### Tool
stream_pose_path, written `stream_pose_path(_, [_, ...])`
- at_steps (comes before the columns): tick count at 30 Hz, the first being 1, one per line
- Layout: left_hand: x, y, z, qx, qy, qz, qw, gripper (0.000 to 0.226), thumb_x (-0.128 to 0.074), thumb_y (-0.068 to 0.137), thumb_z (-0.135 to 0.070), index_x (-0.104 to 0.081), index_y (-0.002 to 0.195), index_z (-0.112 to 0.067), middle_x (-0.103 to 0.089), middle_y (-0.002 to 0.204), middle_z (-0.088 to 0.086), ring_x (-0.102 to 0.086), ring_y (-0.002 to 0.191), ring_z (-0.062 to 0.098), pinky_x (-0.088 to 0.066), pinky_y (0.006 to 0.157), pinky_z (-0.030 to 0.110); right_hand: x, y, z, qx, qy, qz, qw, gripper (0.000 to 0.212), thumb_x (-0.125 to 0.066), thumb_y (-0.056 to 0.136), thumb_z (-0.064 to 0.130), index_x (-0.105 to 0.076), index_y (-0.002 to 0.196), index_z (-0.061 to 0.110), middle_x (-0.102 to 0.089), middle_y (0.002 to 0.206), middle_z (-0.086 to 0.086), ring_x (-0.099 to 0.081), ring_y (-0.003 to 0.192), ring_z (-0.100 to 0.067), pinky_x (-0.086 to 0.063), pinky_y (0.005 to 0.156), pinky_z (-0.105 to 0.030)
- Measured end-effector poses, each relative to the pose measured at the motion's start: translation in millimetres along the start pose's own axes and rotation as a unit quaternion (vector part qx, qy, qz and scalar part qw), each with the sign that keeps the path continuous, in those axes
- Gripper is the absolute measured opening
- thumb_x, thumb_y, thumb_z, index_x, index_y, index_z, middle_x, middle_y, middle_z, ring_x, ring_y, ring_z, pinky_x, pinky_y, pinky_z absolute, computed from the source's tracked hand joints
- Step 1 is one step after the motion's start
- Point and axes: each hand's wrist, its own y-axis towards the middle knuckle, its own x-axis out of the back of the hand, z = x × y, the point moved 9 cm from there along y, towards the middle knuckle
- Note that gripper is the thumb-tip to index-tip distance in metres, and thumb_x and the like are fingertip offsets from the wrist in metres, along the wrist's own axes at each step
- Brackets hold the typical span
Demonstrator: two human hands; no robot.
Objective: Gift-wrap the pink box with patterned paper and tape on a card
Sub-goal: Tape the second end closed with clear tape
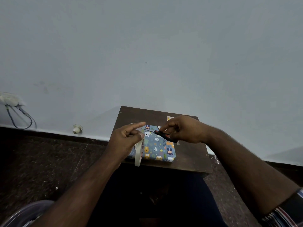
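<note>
One box (157,148), wrapped in blue paper printed with cartoon animals, lies on a small dark table (190,159). No writing is readable. Above it, the left hand (126,138) pinches tape (138,153); the right hand (182,130) grips scissors (164,135).

A: Any words or numbers you can read here?

B: None. The wrapped box (155,145) on the desk (188,154) shows only printed cartoon animals and leaves, no lettering

A: What about the tape roll (139,152)?

B: There are reddish marks on its inner face, but they are too small and blurred to make out

A: And the scissors (164,135)?

B: Black and red handles, no brand that shows. The small paper piece (169,118) at the far edge of the desk carries a bit of colour, nothing readable
</note>
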Motion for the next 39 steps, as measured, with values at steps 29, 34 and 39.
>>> stream_pose_path(29, [-10.6, 1.2, 12.4, 0.002, 0.02, 0.032, 0.999, 0.069, -0.076, 0.086, -0.003, -0.05, 0.134, -0.045, -0.076, 0.105, -0.004, -0.074, 0.096, 0.017, -0.057, 0.092, 0.05, -29.4, 0.2, 38.3, 0.083, 0.075, -0.224, 0.968, 0.026, -0.074, 0.089, 0.022, -0.066, 0.114, 0.024, -0.071, 0.105, 0.016, -0.065, 0.092, 0.004, -0.048, 0.077, -0.009])
stream_pose_path(34, [-12.4, -0.1, 9.4, -0.004, 0.02, 0.035, 0.999, 0.071, -0.075, 0.087, 0.0, -0.048, 0.136, -0.043, -0.076, 0.103, -0.006, -0.074, 0.093, 0.013, -0.058, 0.091, 0.042, -26.7, 7.5, 52.4, 0.12, 0.004, -0.278, 0.953, 0.02, -0.073, 0.087, 0.014, -0.071, 0.107, 0.018, -0.074, 0.094, 0.007, -0.066, 0.084, -0.005, -0.052, 0.075, -0.023])
stream_pose_path(39, [-12.8, 3.0, 11.4, 0.0, 0.016, 0.03, 0.999, 0.073, -0.073, 0.086, 0.005, -0.048, 0.135, -0.042, -0.076, 0.103, -0.006, -0.074, 0.089, 0.016, -0.059, 0.088, 0.047, -25.9, -1.5, 60.2, 0.143, -0.029, -0.34, 0.929, 0.013, -0.071, 0.086, 0.013, -0.071, 0.099, 0.018, -0.073, 0.085, 0.005, -0.066, 0.078, -0.013, -0.054, 0.068, -0.036])
